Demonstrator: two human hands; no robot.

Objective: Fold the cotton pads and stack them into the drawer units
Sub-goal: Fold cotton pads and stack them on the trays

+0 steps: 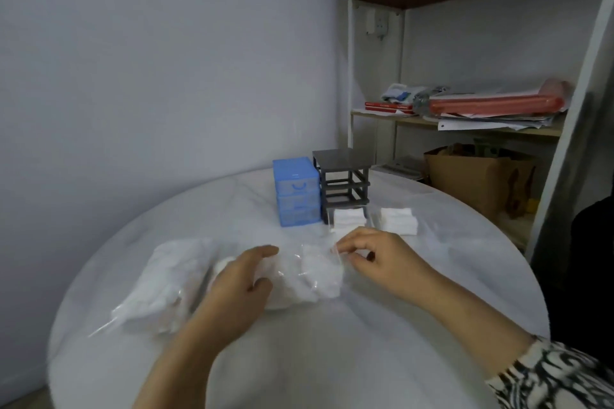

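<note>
Left hand (240, 279) presses the clear plastic bag of white cotton pads (309, 272); right hand (372, 259) pinches its edge; tugging could spill pads

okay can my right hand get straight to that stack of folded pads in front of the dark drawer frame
Probably yes. The right hand is just in front of the stack of folded pads, and only bare table shows between them. It pinches the edge of the clear bag, so it must let go first.

White cotton pads (319, 272) fill a clear bag; two folded stacks (349, 217) lie before the blue drawer unit (295, 192).
</note>
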